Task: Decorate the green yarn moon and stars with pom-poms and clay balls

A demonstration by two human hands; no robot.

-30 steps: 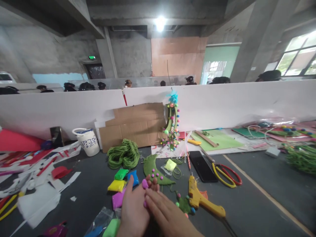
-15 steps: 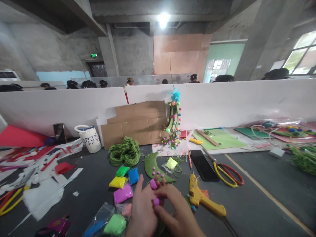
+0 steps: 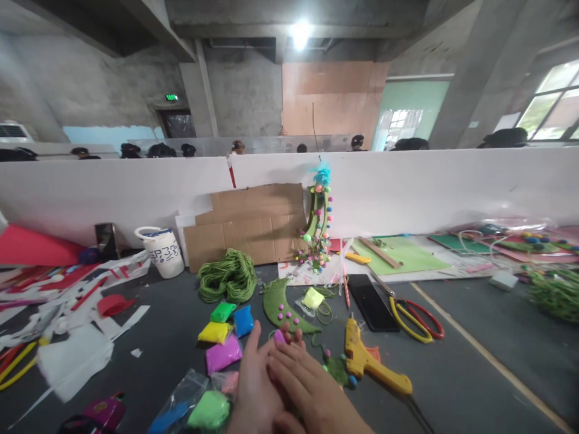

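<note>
My left hand point(image 3: 254, 383) is palm up, its fingers curled around a lump of purple clay point(image 3: 279, 336). Flat across its palm lies my right hand point(image 3: 312, 380), fingers stretched out and together. Whatever is between the palms is hidden. Just beyond the fingertips is a green crescent point(image 3: 275, 303) dotted with several small purple balls. Left of my hands are packets of purple clay point(image 3: 224, 353), yellow clay point(image 3: 214, 331), blue clay point(image 3: 243, 320) and green clay point(image 3: 209, 410). A small green piece with coloured balls point(image 3: 338, 369) lies partly behind my right hand.
A yellow glue gun point(image 3: 377, 364), a black phone point(image 3: 373, 304) and scissors point(image 3: 418, 322) lie to the right. Green yarn point(image 3: 228, 276) sits before the cardboard point(image 3: 253, 232). A decorated hanging point(image 3: 320, 211) stands at the white partition point(image 3: 429, 190). Paper scraps point(image 3: 76, 355) cover the left.
My right hand has gone from pinching a small purple ball over the left palm to lying flat on that palm. The ball is now out of sight. The left hand still keeps its clay lump.
</note>
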